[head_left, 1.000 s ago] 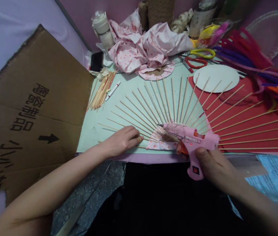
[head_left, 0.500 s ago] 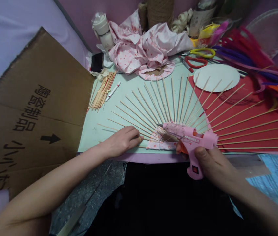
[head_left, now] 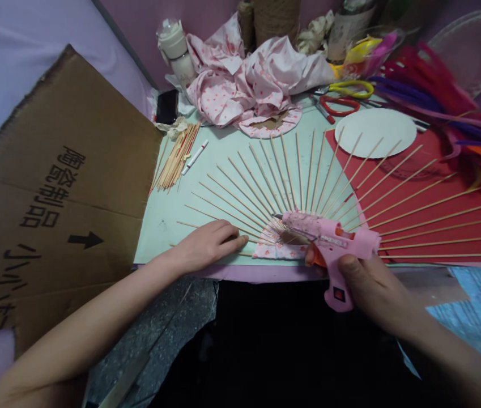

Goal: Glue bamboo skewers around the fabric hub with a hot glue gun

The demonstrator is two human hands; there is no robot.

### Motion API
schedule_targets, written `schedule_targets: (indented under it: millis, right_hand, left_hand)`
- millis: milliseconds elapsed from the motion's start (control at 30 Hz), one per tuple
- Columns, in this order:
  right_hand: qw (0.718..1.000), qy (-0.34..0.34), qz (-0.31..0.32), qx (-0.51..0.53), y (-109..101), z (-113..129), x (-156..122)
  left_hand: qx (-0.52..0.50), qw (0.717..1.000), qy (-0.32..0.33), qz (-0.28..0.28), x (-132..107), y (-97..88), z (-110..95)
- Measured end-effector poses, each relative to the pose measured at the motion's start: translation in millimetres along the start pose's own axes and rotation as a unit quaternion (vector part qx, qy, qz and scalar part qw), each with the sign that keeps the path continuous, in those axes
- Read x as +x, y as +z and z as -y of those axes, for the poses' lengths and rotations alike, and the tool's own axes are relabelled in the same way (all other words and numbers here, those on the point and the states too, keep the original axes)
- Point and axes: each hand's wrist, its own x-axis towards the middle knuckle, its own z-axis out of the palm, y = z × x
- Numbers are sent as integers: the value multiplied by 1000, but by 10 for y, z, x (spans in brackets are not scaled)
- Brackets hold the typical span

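My left hand [head_left: 208,243] lies low over the left end of a fan of thin wooden sticks [head_left: 244,184], its fingers closed on one stick near the inner end. The inner ends of the sticks meet a curved base covered in pink dotted fabric [head_left: 268,249]. In my right hand [head_left: 363,277] is a pink hot glue gun [head_left: 329,235], fingers wrapped round its handle. Its metal nozzle points left above the base and hides part of it, along with some stick ends.
A tall cardboard sheet [head_left: 108,198] stands at the left. Behind the fan lie a bundle of sticks [head_left: 178,156], a white marker [head_left: 195,157], crumpled dotted fabric [head_left: 261,73], red-handled scissors [head_left: 340,105] and a white oval disc [head_left: 374,133]. Red paper [head_left: 448,209] is under the right-hand sticks.
The stick under my left hand has slid a little inward, its outer tip now closer to the hand. My left fingers have shifted slightly. The glue gun stays almost in place.
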Motion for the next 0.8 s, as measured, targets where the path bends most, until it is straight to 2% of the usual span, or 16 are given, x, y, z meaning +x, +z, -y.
schedule_targets:
  millis: [100,300,467,667,800]
  right_hand:
    - [1000,3,-1,-2,3,21,-5]
    - [1000,6,5,1,-11,30,-20]
    - [1000,1,7,-4,-3,26,4]
    - [1000,6,7,5,0,11,-4]
    - [1000,12,17,12,4,-3,-17]
  left_hand:
    - [45,999,19,-15,-18,7,11]
    - [56,997,20,-51,-28,32,2]
    - [122,988,52,-82,-15,51,10]
    - [133,986,56,-81,25,58,5]
    - [128,983,91,-92,47,52,12]
